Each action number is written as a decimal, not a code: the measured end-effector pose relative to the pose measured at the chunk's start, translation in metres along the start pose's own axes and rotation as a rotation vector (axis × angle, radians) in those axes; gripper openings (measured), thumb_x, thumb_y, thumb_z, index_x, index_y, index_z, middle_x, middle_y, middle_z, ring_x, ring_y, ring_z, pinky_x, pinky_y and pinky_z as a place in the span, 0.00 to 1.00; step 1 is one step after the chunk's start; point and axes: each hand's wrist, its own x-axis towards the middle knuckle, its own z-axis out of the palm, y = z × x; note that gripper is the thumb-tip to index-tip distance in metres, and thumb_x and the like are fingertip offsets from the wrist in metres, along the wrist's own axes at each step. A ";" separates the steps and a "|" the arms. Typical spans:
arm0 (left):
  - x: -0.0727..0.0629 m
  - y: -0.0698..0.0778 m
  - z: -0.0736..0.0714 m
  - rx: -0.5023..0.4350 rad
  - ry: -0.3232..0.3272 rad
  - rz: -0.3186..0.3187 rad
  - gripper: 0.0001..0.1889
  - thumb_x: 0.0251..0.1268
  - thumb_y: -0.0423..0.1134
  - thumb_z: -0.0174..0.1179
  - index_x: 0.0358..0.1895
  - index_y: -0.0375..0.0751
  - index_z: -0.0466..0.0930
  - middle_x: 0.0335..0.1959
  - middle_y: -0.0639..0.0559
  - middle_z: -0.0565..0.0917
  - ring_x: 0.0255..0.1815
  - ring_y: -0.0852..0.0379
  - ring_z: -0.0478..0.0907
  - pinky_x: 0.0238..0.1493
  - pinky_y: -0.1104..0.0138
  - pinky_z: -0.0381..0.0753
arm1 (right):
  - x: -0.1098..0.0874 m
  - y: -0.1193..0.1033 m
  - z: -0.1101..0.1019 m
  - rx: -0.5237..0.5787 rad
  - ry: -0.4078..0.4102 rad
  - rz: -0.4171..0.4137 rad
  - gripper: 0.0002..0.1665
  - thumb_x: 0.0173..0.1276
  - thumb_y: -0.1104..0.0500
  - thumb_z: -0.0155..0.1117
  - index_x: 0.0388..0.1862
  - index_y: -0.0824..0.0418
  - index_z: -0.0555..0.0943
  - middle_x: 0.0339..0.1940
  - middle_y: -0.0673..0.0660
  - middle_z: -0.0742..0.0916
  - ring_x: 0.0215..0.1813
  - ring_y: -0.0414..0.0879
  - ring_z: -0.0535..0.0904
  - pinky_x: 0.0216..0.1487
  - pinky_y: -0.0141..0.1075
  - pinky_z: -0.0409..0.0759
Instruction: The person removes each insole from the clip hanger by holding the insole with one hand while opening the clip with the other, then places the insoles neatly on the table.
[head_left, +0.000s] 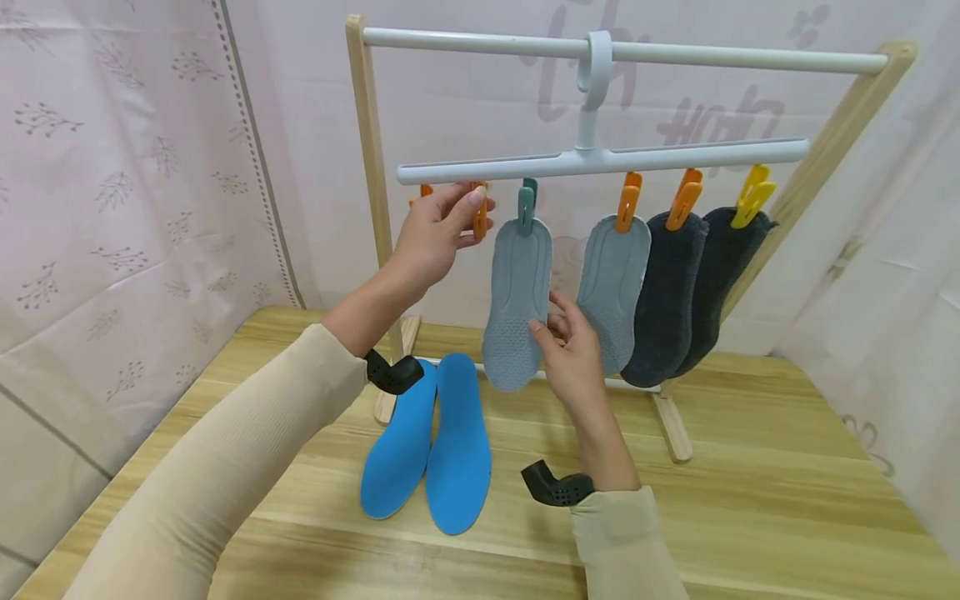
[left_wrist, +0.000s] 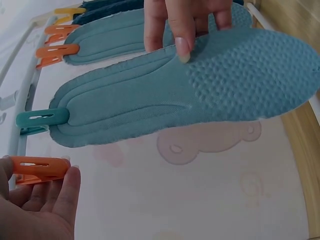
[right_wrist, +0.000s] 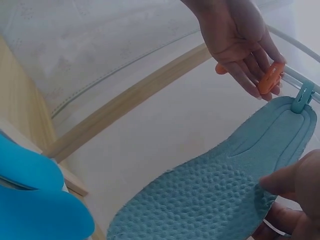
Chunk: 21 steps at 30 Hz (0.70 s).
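Large pink lettering [head_left: 678,123] stands on the far curtain [head_left: 315,167] behind the middle and right of the rack [head_left: 367,125], too faint and partly covered by the rod [head_left: 480,41] and hanger [head_left: 495,169] to be read.

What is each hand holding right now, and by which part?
The left hand pinches an orange clip, thumb near its upper end. The right hand holds a gray insole by its side edge, around mid-length.
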 end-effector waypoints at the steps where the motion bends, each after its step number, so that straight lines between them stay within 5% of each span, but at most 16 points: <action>1: 0.000 0.000 0.000 0.001 0.001 0.000 0.24 0.81 0.46 0.48 0.73 0.44 0.70 0.62 0.45 0.82 0.61 0.49 0.82 0.65 0.58 0.82 | 0.000 0.000 0.000 0.005 0.005 -0.002 0.31 0.79 0.59 0.56 0.79 0.55 0.64 0.66 0.66 0.82 0.64 0.57 0.77 0.65 0.51 0.76; 7: -0.002 0.000 0.001 0.001 0.001 0.001 0.24 0.81 0.46 0.48 0.74 0.44 0.69 0.62 0.44 0.82 0.62 0.47 0.82 0.65 0.58 0.82 | 0.000 -0.001 0.002 0.056 0.023 0.014 0.26 0.78 0.64 0.55 0.74 0.62 0.70 0.66 0.68 0.80 0.65 0.59 0.78 0.66 0.49 0.77; 15: -0.001 0.000 0.001 0.003 0.008 -0.013 0.24 0.81 0.46 0.48 0.74 0.45 0.68 0.63 0.45 0.82 0.62 0.50 0.82 0.63 0.58 0.83 | 0.002 -0.001 0.002 0.066 0.026 0.065 0.28 0.79 0.62 0.55 0.75 0.61 0.68 0.68 0.65 0.78 0.64 0.59 0.81 0.41 0.29 0.78; 21: 0.000 -0.002 0.000 -0.016 -0.008 -0.030 0.24 0.81 0.46 0.49 0.75 0.45 0.67 0.65 0.45 0.81 0.64 0.48 0.81 0.62 0.57 0.84 | 0.005 0.002 0.002 0.060 0.054 0.068 0.28 0.78 0.63 0.55 0.75 0.63 0.68 0.68 0.66 0.79 0.65 0.59 0.80 0.55 0.39 0.81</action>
